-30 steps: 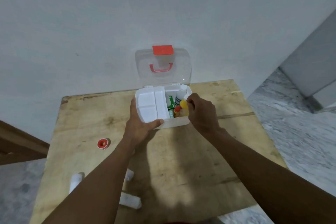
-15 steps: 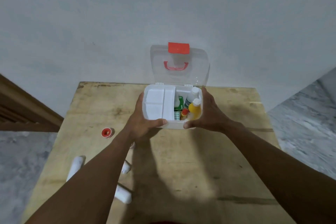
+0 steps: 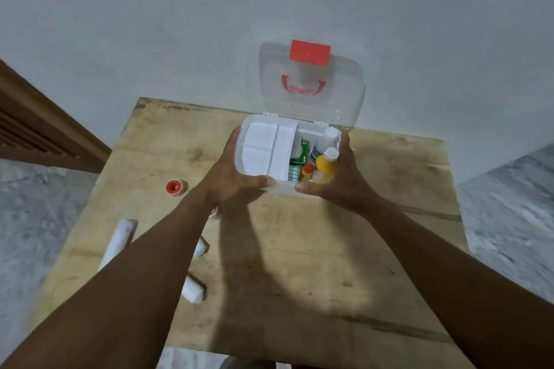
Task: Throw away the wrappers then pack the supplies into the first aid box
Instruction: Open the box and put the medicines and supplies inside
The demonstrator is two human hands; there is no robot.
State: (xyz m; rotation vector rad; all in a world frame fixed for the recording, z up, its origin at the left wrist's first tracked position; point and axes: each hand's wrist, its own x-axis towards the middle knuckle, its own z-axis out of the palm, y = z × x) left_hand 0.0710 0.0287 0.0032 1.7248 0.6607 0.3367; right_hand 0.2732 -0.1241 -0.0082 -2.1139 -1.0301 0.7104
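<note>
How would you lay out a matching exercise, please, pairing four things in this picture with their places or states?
Things:
1 yellow bottle
2 red tape roll
3 clear lid
4 left hand

Places or states:
A stands open
B lies on the table
C grips the left end of the box
D sits inside the box

Pairs: 1-D, 2-B, 3-A, 4-C

Probably a room in a home, though little of it shows: a plain painted wall, grey marbled floor, a slatted wooden panel at left, and a worn plywood counter bearing a small plastic first aid box.
</note>
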